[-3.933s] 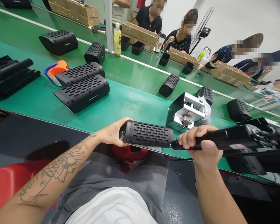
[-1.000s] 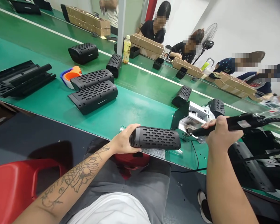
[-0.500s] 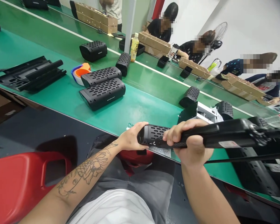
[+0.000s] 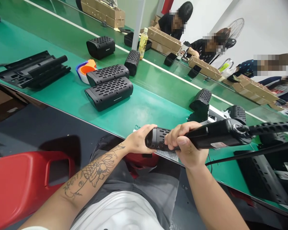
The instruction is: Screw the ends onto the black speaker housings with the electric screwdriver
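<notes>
The left hand (image 4: 140, 139) is partly open, thumb and fingers spread around the left end of a black casing (image 4: 161, 134), gripping it. The casing lies on its side at the near edge of a green bench (image 4: 156, 105), in front of the person's lap, with slotted holes along the face turned up. The right hand (image 4: 188, 147) is curled closed around a black driver (image 4: 211, 137), held almost level over the casing's right part and hiding much of it. The driver's tip is hard to make out against the dark casing, so contact cannot be told. A ribbed cord (image 4: 273, 127) runs from its back end off to the right.

Clear plastic (image 4: 169, 155) shows beneath the casing. Just behind the driver, partly covered, is a small metal machine (image 4: 217, 113). Farther left on the bench, two similar casings (image 4: 110, 92) lie side by side, touching, next to an orange, white and blue ring-shaped item (image 4: 86, 70). Left of that are stacked black shells (image 4: 36, 71).

Beyond, more casings (image 4: 100, 47) and a yellow bottle (image 4: 143, 44) stand along the green surface. Co-workers (image 4: 171, 25) sit behind cardboard boxes (image 4: 164, 43) across it. A red stool (image 4: 14, 185) is at lower left.
</notes>
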Available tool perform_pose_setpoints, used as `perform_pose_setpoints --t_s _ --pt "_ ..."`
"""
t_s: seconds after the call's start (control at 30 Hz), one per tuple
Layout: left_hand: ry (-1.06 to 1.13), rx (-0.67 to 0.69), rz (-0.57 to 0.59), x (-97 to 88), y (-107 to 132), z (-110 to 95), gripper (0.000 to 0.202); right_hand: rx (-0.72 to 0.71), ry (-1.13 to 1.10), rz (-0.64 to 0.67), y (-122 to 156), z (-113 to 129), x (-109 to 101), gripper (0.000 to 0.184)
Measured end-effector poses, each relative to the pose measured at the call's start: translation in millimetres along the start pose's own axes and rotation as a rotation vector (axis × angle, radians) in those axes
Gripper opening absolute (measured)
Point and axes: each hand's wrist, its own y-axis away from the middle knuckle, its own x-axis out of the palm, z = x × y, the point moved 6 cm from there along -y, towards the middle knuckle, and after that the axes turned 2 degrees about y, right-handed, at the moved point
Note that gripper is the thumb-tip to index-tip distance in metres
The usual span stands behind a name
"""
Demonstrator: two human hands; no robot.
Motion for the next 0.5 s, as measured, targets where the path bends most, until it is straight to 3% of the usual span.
perform_pose_setpoints --t_s 0.5 --pt "-0.017 -0.02 0.005 0.1 -2.2 0.6 0.116 -0.058 -0.106 0.081 -5.5 -3.5 13.0 0.043"
